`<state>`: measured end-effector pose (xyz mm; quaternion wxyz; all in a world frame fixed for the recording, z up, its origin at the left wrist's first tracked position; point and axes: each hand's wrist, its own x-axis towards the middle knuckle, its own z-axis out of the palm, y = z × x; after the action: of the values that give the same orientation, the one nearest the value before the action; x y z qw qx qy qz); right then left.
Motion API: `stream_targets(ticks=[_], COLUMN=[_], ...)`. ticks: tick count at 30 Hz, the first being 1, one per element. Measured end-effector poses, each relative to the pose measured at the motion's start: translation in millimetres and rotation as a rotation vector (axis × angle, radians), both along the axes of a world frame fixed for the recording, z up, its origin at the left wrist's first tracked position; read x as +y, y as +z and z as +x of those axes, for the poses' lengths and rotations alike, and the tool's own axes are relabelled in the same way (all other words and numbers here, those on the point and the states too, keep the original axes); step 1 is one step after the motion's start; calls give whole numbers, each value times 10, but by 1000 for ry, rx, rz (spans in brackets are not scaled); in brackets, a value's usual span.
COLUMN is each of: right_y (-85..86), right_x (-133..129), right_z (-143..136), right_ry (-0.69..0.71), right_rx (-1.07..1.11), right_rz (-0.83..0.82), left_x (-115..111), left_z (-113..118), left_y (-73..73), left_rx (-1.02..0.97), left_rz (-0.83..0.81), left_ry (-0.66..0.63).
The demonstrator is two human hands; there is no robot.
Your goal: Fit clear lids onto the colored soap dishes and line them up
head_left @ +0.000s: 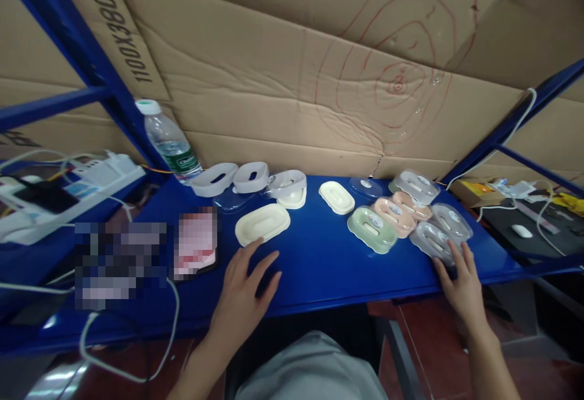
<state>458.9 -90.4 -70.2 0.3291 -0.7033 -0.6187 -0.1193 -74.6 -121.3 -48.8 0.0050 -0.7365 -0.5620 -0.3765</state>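
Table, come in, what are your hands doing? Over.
Left hand open, fingertip at cream oval dish. Right hand spread at grey lidded dish. Green lidded dish left of that.

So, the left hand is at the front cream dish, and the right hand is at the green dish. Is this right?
Not quite: the head view shows the right hand at a grey dish; the green dish lies farther left. The left hand is indeed at the front cream dish.
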Motion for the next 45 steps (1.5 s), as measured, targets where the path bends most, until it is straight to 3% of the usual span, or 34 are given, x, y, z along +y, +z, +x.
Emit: stream_targets(ticks=[3, 5, 8, 10, 15, 19, 21, 23, 26, 29, 34, 45], right_y=[41, 136, 326, 444, 678, 840, 884, 883, 797, 658, 510, 486], right_x=[-3, -36, -76, -62, 152, 458, 663, 890, 1187, 1347, 1402, 1369], right_z=[-35, -181, -612, -1001, -2002, -2596, -2801, -2952, -3088, -3124, -3021, -3044], right_ry=[9, -3, 23, 156, 762, 977, 940, 782, 499, 352, 377, 427], right_rx=[-74, -117, -89, -53, -132, -258, -299, -339, -379, -369, -279, -203], right_rz=[41, 175, 423, 462, 132, -115, -190, -276, -394, -431, -425, -297], left_x=[29, 46, 63, 68, 45, 6, -13, -30, -46, -40, -19, -12], left_z=[11, 23, 39, 43, 36, 25, 21, 19, 21, 23, 14, 12], left_y=[-5, -27, -57, -65, -44, -24, -20, -16, -7, 0, -25, -26], left_rx=[5, 59, 126, 152, 145, 108, 99, 92, 89, 87, 84, 58], left_rz=[-13, -47, -86, -98, -40, 39, 58, 65, 84, 93, 67, 53], left_ry=[69, 89, 103, 109, 120, 42, -24, -65, -46, -10, -15, -40])
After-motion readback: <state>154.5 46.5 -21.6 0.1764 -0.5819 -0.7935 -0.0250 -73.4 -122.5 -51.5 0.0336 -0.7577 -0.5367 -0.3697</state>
